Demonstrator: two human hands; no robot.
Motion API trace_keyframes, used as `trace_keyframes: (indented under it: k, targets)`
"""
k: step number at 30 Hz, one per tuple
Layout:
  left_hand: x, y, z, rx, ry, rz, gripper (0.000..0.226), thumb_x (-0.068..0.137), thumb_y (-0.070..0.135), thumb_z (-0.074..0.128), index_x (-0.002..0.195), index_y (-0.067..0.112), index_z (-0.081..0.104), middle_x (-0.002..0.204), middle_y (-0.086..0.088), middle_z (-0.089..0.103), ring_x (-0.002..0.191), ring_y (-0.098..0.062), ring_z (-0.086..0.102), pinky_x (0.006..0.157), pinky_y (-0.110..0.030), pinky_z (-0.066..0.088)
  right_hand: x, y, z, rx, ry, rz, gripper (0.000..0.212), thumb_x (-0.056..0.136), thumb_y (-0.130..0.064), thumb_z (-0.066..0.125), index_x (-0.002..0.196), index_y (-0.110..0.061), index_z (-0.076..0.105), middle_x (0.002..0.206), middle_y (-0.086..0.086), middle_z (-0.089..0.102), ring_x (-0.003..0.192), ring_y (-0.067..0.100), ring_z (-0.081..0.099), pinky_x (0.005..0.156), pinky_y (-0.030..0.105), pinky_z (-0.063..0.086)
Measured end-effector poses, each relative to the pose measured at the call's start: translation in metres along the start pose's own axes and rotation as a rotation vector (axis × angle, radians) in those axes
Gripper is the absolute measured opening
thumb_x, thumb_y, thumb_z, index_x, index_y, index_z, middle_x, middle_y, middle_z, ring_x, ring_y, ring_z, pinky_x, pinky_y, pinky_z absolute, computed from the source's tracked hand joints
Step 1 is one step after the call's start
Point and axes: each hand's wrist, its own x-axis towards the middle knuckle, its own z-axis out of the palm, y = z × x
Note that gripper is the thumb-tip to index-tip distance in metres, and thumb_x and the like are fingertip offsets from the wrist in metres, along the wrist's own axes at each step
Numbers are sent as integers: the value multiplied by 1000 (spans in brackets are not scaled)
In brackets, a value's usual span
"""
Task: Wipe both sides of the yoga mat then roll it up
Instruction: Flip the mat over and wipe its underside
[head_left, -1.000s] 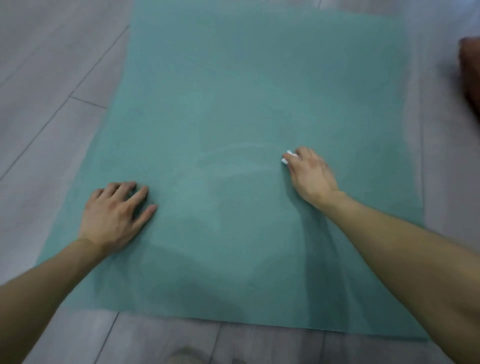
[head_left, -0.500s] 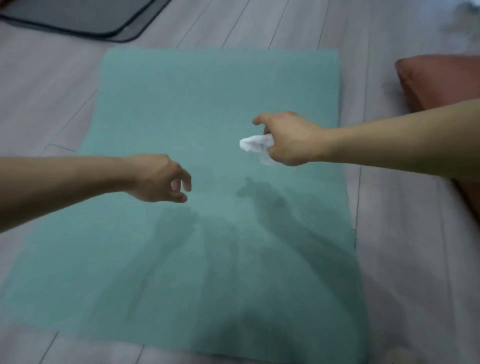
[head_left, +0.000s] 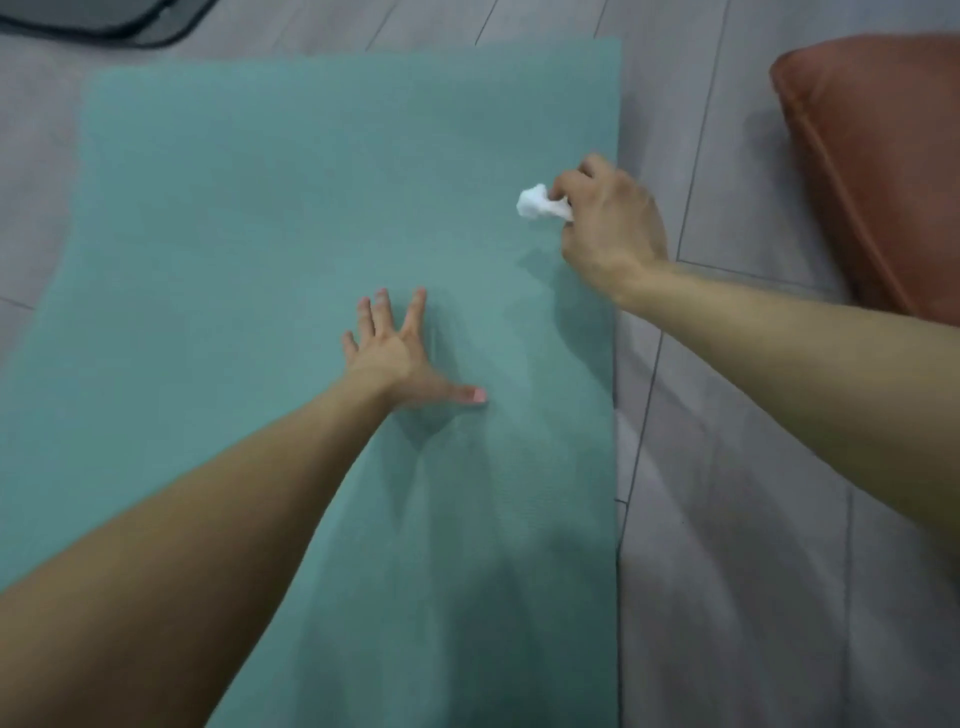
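Fingers (head_left: 382, 317) of the left hand (head_left: 395, 358) lie straight and spread, palm down on the mat (head_left: 260, 234), with the thumb stretched out toward the mat's right edge. This hand holds nothing and presses flat near the middle of the mat's width, a little toward the right.

The mat is teal and lies unrolled and flat on the grey plank floor (head_left: 727, 519), its far end in view and its near end running out of the picture.

The right hand (head_left: 610, 218) is over the mat's right edge, farther along the mat than the left hand. Its fingers are curled, pinching a crumpled white tissue (head_left: 537, 202) that sticks out over the mat. I cannot tell whether the tissue touches the surface.

A reddish-brown cushion (head_left: 883, 171) sits on the floor to the right of the mat, apart from it. Beyond the mat's far left corner lies a dark-edged grey rug (head_left: 104, 21).
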Motion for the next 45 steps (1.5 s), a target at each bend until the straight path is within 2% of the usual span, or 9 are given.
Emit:
trace_keyframes:
  k: [6, 13, 20, 24, 27, 34, 36, 40, 45]
  targets:
    - [33, 11, 13, -21, -223, -70, 184, 17, 107, 63, 144, 38, -51, 152, -14, -57, 146, -40, -46, 119, -72, -14, -28, 19, 77, 108, -136, -168, 46, 99, -41, 54, 138, -18, 63, 115, 11, 51, 103, 33, 54, 89, 44, 52]
    - [33, 10, 11, -51, -246, -24, 183, 18, 105, 66, 141, 40, -53, 150, -14, -60, 142, -39, -51, 117, -75, -14, -24, 20, 78, 237, -76, -135, 32, 99, -22, 63, 130, -14, 66, 120, 12, 57, 104, 33, 60, 92, 47, 54]
    - [38, 13, 7, 1, -251, -10, 182, 25, 98, 74, 139, 39, -55, 147, -20, -60, 141, -44, -50, 115, -79, -10, -118, -2, 57, 376, -286, -486, 29, 102, -14, 54, 125, -18, 72, 113, 6, 60, 104, 30, 62, 86, 45, 55]
    - [36, 12, 1, -48, -293, 6, 185, 14, 103, 67, 137, 40, -56, 144, -17, -64, 137, -42, -55, 114, -78, -15, 11, 23, 66, 228, -52, -208, 47, 96, -39, 41, 124, -23, 76, 110, 8, 62, 100, 31, 65, 88, 39, 54]
    - [36, 12, 1, -53, -310, 7, 185, 17, 101, 71, 135, 41, -57, 142, -17, -65, 135, -41, -56, 114, -78, -15, 88, 39, 64, 120, -46, 32, 38, 100, -29, 49, 128, -23, 74, 119, 15, 63, 110, 38, 64, 92, 37, 48]
    - [41, 13, -1, -30, -320, 5, 186, 10, 101, 65, 134, 39, -58, 141, -20, -65, 135, -44, -56, 113, -80, -13, -111, -3, 40, 357, -408, -388, 28, 104, -24, 63, 130, -23, 74, 109, 4, 64, 91, 26, 67, 81, 36, 56]
    - [41, 12, -1, -27, -319, 13, 186, 10, 102, 65, 133, 39, -59, 140, -20, -65, 135, -45, -56, 113, -81, -13, -103, 2, 43, 321, -405, -448, 27, 104, -23, 61, 127, -20, 75, 108, 6, 64, 89, 27, 67, 78, 36, 56]
    - [40, 12, -4, -33, -331, 23, 186, 17, 101, 72, 134, 39, -59, 141, -19, -65, 135, -44, -56, 113, -79, -14, 56, 18, 61, 65, -96, -141, 40, 95, -33, 43, 123, -22, 69, 115, 15, 60, 100, 41, 64, 81, 42, 51]
    - [40, 12, -5, -39, -331, 19, 186, 17, 100, 74, 134, 40, -58, 142, -19, -65, 136, -43, -55, 114, -79, -14, 80, 20, 60, 56, -148, 59, 32, 96, -19, 56, 124, -27, 70, 119, 15, 58, 106, 39, 62, 81, 34, 43]
